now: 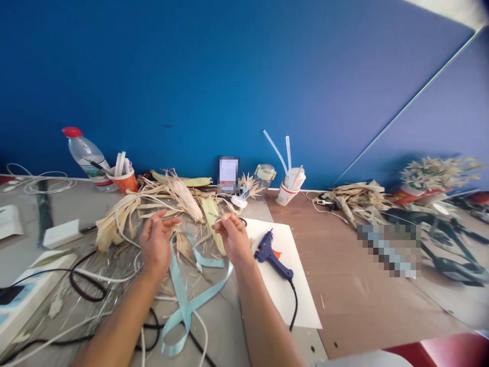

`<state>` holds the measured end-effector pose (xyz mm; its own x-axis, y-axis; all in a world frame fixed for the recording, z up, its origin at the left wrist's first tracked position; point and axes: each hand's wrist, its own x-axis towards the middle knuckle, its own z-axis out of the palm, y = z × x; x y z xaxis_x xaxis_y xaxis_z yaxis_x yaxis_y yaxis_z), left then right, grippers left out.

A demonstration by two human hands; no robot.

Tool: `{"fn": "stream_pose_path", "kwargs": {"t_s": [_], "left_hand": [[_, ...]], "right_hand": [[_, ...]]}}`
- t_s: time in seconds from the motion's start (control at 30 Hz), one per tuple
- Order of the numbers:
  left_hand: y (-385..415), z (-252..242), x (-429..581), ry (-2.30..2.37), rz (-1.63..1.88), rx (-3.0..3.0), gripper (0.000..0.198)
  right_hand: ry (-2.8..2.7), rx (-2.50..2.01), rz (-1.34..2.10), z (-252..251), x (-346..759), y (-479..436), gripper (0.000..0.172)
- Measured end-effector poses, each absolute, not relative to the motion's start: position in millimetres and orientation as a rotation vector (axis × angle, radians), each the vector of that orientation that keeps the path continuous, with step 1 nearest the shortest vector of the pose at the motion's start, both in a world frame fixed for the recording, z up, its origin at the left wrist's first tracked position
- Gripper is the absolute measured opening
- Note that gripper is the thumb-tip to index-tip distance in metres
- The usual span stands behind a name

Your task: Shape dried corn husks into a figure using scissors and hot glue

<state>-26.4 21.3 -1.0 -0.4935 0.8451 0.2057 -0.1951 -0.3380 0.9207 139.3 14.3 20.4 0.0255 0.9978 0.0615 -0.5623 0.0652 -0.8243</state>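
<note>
My left hand is raised over the table with its fingers loosely apart and nothing visible in them. Opposite it, my right hand is closed in a pinch. A thin pale tip shows at its fingers, too small to name. A light blue ribbon lies in loops on the table below and between my hands. Dried corn husks are heaped just beyond them, with a greenish husk strip beside my right fingers. Right of my right forearm, a blue glue gun rests on a white sheet.
A power strip and tangled cables lie at the left. Along the wall stand a water bottle, an orange cup, a phone, a lidded jar and a cup with glue sticks. More husks lie right.
</note>
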Motion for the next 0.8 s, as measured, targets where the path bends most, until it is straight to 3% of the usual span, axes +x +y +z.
{"fn": "stream_pose_path", "kwargs": {"t_s": [0.23,0.4,0.6,0.8], "left_hand": [[28,3,-36,1.27,2.102,0.942,0.025],[30,-4,-38,1.399,2.036,1.014,0.024],[28,-10,-40,1.578,1.829,1.224,0.023],[33,-6,-44,1.45,1.998,1.011,0.023]], "right_hand": [[-1.299,-0.7,1.82,11,118,-1,0.021],[-1.19,-0.898,1.616,2,113,5,0.019],[-1.022,-0.81,1.477,4,116,9,0.018],[-1.244,-0.826,1.428,7,116,5,0.017]]}}
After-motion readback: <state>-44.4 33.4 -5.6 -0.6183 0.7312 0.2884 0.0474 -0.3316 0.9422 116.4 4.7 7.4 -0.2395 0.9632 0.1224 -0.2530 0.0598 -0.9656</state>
